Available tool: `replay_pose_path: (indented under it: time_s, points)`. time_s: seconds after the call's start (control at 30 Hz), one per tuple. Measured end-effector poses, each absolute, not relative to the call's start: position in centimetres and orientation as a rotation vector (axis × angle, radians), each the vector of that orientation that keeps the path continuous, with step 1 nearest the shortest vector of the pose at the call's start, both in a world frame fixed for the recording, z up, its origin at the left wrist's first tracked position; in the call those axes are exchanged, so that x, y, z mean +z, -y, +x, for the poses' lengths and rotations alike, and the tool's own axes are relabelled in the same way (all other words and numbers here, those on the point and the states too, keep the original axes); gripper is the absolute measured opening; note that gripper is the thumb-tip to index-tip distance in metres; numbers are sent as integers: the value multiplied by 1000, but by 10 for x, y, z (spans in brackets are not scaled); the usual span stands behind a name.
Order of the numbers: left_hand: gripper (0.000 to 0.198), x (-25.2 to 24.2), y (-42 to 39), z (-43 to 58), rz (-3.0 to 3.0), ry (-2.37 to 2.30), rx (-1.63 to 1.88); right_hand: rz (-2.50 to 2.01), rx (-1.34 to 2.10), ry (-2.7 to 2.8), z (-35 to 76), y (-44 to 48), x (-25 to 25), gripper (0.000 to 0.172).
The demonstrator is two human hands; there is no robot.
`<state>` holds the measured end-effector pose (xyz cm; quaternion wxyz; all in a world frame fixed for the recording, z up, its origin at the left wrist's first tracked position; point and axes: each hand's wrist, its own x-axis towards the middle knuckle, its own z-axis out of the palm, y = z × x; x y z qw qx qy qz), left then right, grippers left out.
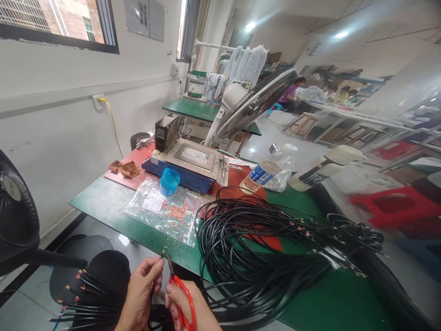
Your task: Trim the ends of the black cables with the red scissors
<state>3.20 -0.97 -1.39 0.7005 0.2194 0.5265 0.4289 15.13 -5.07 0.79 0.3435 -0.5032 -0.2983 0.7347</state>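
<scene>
Between the thumb and fingers of my left hand (146,280) is the end of a black cable (161,258), its tip stripped to small wires. My right hand (189,294) grips red-handled scissors (188,299), whose blades point up close beside that cable end. Whether the blades touch the wires I cannot tell. A large bundle of black cables (227,239) lies coiled on the green table (103,207) to the right. More black cables (93,312) with stripped ends rest at the lower left. A clear plastic bag (138,220) with small orange and red bits on it lies beyond my hands.
Behind the bag stand a blue tape roll (168,186) and a blue machine with a metal top plate (193,156) and small fan. A bottle (260,177), a large flask (320,170) and a tilted standing fan (255,103) are farther right. People sit at distant tables.
</scene>
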Motion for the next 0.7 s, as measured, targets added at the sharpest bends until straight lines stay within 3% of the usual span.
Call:
replay_pose_path:
  time_s: [0.7]
  points:
    - [21,-16,5,26,537,-1151,880,-1282,2011,723,152,43,19,41]
